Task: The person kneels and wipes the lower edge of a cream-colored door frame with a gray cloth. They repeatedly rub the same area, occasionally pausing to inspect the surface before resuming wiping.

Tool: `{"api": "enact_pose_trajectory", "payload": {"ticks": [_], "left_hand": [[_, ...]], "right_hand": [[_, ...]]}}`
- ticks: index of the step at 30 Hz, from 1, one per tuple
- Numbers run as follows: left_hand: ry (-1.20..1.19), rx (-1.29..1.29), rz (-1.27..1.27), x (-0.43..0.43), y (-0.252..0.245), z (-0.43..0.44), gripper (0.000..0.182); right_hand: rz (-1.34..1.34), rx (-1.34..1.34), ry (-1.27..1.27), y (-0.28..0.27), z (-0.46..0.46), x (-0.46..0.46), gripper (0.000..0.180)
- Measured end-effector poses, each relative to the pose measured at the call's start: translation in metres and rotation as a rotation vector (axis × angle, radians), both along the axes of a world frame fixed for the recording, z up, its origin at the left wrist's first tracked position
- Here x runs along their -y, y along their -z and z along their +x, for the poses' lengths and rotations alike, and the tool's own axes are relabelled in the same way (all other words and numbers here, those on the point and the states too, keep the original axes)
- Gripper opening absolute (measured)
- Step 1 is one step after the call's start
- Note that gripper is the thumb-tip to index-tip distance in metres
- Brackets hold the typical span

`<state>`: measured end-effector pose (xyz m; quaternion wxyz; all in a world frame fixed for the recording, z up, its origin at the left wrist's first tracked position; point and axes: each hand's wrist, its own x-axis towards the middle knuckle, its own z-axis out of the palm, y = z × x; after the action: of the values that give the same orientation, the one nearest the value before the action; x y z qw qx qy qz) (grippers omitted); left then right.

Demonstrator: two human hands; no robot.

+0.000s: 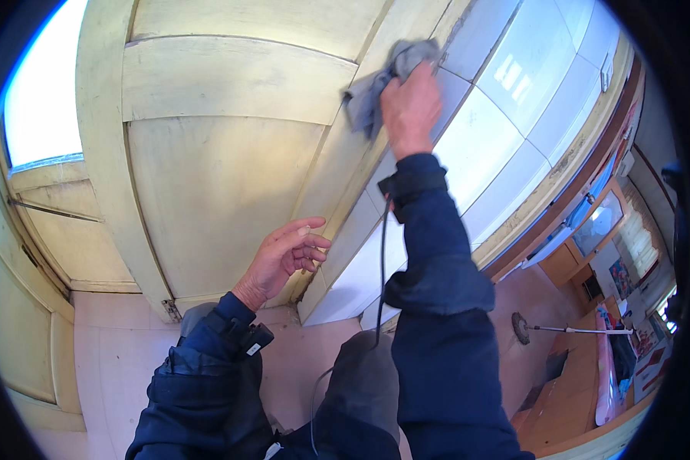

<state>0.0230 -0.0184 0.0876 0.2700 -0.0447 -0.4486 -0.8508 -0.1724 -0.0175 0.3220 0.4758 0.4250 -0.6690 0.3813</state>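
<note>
Bunched in my right hand [412, 109] is a grey cloth [370, 102], pressed against the edge of a cream-painted wooden panel frame [345, 167] beside the white wall tiles. Loose folds of the cloth hang to the left of my knuckles, and its upper part is slightly blurred. My left hand [287, 253] hovers lower down, in front of the flat cream panel [218, 195], with fingers apart and partly curled. It holds nothing. Dark straps circle both wrists, and a thin black cable [383, 270] runs down from the right one.
Glossy white tiles [494, 138] cover the wall at right, next to a worn door frame [529, 207]. Through that doorway lie a mop [520, 328] and wooden furniture [569, 397]. A bright glass pane [46, 86] is at upper left. Pinkish floor tiles [121, 351] lie below.
</note>
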Motion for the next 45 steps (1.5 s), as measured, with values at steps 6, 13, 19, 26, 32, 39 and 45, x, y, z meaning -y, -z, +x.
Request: {"api": "enact_pose_trajectory", "payload": {"ticks": [6,13,19,26,32,39,45], "left_hand": [[-0.103,0.011,0.025,-0.006,0.003,-0.009,0.043],[-0.375,0.226,0.100,0.006,0.024,-0.016,0.031],[-0.463,0.185,0.113,0.019,0.031,-0.009,0.020],[-0.424,0.165,0.166,0.021,0.023,-0.007,0.022],[-0.416,0.149,0.128,0.017,0.020,-0.007,0.025],[-0.404,0.171,0.068,0.001,0.020,-0.018,0.016],[-0.496,0.271,-0.144,-0.003,0.033,-0.030,0.014]], "right_hand": [[0.140,0.187,-0.046,0.101,0.012,-0.020,0.042],[0.708,0.488,-0.023,0.176,0.012,-0.055,0.030],[0.286,0.234,-0.133,0.082,0.011,-0.052,0.034],[-0.093,-0.181,-0.070,-0.003,0.006,-0.017,0.049],[0.191,0.074,-0.013,0.137,0.008,-0.017,0.060],[0.895,0.533,-0.075,0.266,0.009,-0.068,0.038],[0.969,0.889,-0.331,0.283,0.018,-0.117,0.030]]}}
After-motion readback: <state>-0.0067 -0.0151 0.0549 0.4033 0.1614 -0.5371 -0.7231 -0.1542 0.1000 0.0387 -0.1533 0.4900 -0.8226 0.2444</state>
